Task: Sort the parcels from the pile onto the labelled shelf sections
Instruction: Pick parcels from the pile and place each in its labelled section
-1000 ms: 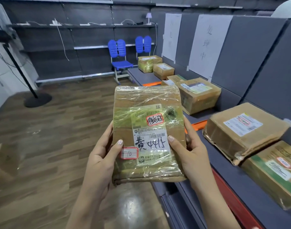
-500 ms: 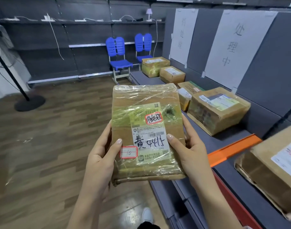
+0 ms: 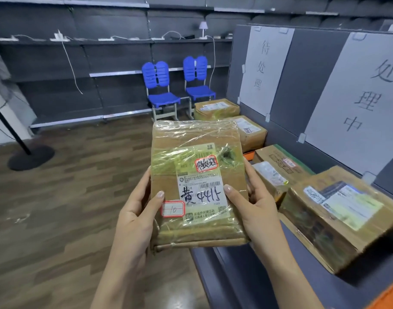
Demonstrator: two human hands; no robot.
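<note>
I hold a flat brown parcel (image 3: pixel 191 175) wrapped in clear tape, upright before me, its white label with handwriting and two red-bordered stickers facing me. My left hand (image 3: pixel 135 217) grips its left edge and my right hand (image 3: pixel 253 204) its right edge, thumbs on the front. On the right runs the grey shelf (image 3: pixel 247 275). White paper signs with handwritten characters, one far (image 3: pixel 266 70) and one near (image 3: pixel 358 103), hang on its back panel. Parcels lie below them: two under the far sign (image 3: pixel 215 108) (image 3: pixel 251 130), and others under the near one (image 3: pixel 278 166) (image 3: pixel 338 215).
An orange divider (image 3: pixel 249 156) separates shelf sections; another orange piece (image 3: pixel 387 295) shows at the bottom right. Two blue chairs (image 3: pixel 162 94) stand at the far end by dark wall shelving (image 3: pixel 102 63). A black stand with a round base (image 3: pixel 30 156) stands on the wooden floor at left.
The view has moved forward along the shelf, so the far section and its sign are closer. The parcel stays held in both hands, unchanged in grip.
</note>
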